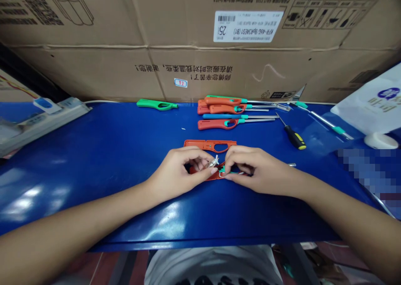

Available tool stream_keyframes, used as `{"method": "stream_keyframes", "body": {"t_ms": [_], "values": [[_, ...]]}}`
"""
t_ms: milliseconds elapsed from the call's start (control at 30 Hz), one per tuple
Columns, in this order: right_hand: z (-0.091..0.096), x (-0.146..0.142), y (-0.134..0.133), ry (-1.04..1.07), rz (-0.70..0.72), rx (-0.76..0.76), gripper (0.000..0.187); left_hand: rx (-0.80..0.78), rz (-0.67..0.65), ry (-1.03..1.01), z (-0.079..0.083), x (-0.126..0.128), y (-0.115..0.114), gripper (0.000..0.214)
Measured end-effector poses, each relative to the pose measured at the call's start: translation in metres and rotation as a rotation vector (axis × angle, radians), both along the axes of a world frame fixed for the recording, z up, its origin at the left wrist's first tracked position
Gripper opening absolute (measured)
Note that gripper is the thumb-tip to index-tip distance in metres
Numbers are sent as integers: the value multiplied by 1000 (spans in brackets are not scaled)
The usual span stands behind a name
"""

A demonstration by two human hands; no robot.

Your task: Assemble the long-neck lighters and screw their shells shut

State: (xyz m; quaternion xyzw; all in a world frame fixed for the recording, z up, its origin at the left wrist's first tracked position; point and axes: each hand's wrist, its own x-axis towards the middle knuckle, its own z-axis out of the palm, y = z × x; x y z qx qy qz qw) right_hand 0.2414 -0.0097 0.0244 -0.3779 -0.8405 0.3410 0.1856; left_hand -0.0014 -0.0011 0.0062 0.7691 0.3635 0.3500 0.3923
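Note:
Between the thumb and fingers of my left hand [180, 170] is a small clear fuel tank [213, 162] with a white tip, held tilted over an orange lighter shell half [214, 175]. My right hand [255, 168] pinches at the right part of that shell, by a green piece [222, 169] and a thin white wire. What exactly its fingertips grip is mostly hidden. A metal tube end [292, 164] shows beyond the right hand. Just behind my hands lies a second orange shell half [203, 145], with a trigger opening.
Several long-necked lighters [219, 124] lie stacked at the back. A green lighter handle [156, 105] is left of them, a screwdriver [294, 137] right. A power strip [46, 120] stands at far left, a white bag [372, 101] at right. A cardboard box [109, 67] walls the back.

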Motion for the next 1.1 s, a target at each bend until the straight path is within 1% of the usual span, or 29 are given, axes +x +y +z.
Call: {"method": "stream_keyframes", "body": {"t_ms": [33,100,167,200,233,300,400,533,700,967,1100], "values": [[2,1,1,12,-49,-82,6,16,-1,13,0,0,0,13],[5,2,2,31,-135,-317,13,37,-2,34,1,-1,1,13],[6,3,3,93,-171,-553,18,58,-5,53,1,-1,1,15],[6,3,3,136,-172,-632,20,72,-7,63,1,-2,1,15],[5,3,4,176,-173,-675,22,88,-13,72,1,-2,1,15],[3,3,5,229,-179,-687,23,128,-24,90,2,-4,0,16],[0,3,6,250,-178,-676,23,174,-41,123,4,-4,-2,20],[2,4,7,240,-154,-695,26,130,-78,155,6,-4,-4,17],[6,4,8,194,-128,-699,27,85,-77,150,4,-3,-3,15],[5,1,8,107,-155,-597,25,96,-89,134,2,-1,-2,14],[6,0,7,89,-175,-601,22,122,-89,141,2,0,-1,13]]}}
